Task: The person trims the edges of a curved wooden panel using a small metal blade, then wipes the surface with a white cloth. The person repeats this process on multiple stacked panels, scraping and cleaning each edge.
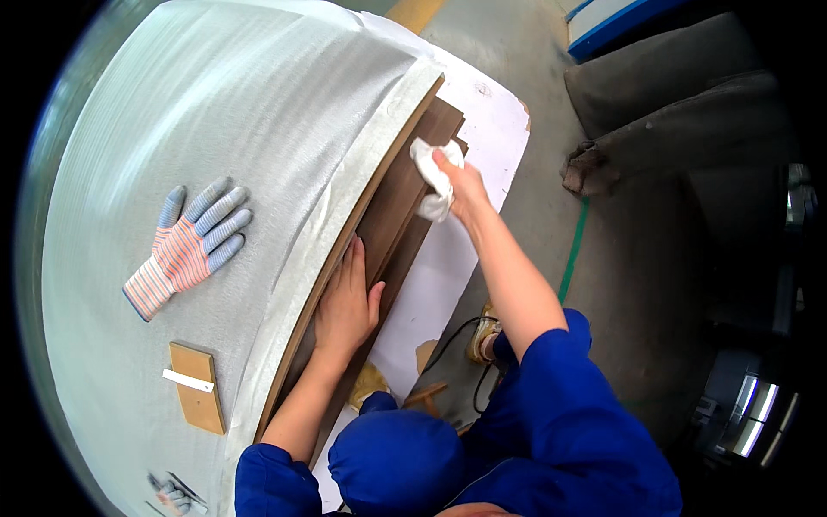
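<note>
My right hand (465,187) is closed round a crumpled white cloth (425,155) near the far end of a stack of dark brown wooden boards (392,200). The cloth touches or hangs just over the boards' edge; I cannot tell which. My left hand (345,302) lies on the same boards nearer to me, its fingers stretched out and the thumb apart, holding nothing. Its fingertips reach to the edge of a panel (413,112) topped with pale foam sheeting, which lies to the left and higher than the boards.
On the sheeting lie a striped work glove (185,254), a small tan wooden block (194,409) with a white strip, and another glove (175,497) near the lower left. White sheet material (495,121) extends right of the boards. Dark padded shapes (663,77) stand at upper right; a black cable (448,340) runs below.
</note>
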